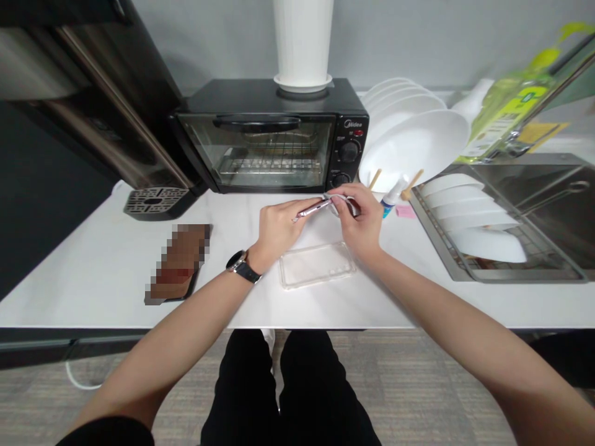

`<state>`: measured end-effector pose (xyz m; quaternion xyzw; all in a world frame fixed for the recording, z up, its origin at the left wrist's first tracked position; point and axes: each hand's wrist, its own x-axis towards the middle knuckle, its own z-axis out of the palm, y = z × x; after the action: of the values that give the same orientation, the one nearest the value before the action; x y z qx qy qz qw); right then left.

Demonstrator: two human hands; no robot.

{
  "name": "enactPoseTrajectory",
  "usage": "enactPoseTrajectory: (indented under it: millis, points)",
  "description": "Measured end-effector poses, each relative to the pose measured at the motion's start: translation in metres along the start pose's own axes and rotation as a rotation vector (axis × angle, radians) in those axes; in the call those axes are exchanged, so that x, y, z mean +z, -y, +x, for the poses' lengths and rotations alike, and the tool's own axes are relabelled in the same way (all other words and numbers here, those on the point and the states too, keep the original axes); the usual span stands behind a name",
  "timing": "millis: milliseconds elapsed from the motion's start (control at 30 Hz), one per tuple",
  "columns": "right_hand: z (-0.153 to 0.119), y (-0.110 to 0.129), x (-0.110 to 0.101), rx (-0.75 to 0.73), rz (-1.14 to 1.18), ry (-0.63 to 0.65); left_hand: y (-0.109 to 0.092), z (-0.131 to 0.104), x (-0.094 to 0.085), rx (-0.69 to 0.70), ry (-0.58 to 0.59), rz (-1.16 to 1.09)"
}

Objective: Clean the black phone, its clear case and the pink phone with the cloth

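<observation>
My left hand [284,224] is closed around a slim phone [312,210], seen edge-on and tilted above the counter. At the phone's far end, my right hand [360,217] pinches a pale grey cloth [341,201] against its edge. Most of the phone's faces are hidden by my fingers. Just below both hands, a clear phone case [317,266] lies flat on the white counter [251,306]. Off to the left lies another dark, flat phone-like object [181,263], its face pixelated. Right of my right hand stands a small white-and-blue spray bottle [392,197], near a pink block [405,212].
A black toaster oven [274,148] stands behind my hands, with a white pot [304,43] on top. White plates [413,145] lean in a rack at right, beside a sink [458,263] holding bowls [474,204]. A drip tray [155,199] sits at left.
</observation>
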<state>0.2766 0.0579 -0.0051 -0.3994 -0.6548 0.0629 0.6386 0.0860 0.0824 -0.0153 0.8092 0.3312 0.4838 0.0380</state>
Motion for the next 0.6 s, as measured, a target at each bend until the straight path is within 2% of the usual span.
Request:
enactPoseTrajectory:
  millis: [133,367,500,600]
  points:
    - [-0.002,0.006,0.000,-0.038,0.010,0.048,0.003,-0.001,0.000,-0.019,0.017,0.044]
    - [-0.012,0.022,0.006,-0.224,0.038,0.282,0.001,-0.002,-0.002,-0.021,0.096,0.144]
    - [-0.012,0.024,0.007,-0.329,0.054,0.288,-0.002,-0.002,-0.004,0.030,0.068,0.095]
    - [-0.008,0.020,0.004,-0.308,0.026,0.251,-0.001,-0.002,-0.004,0.038,0.027,0.085]
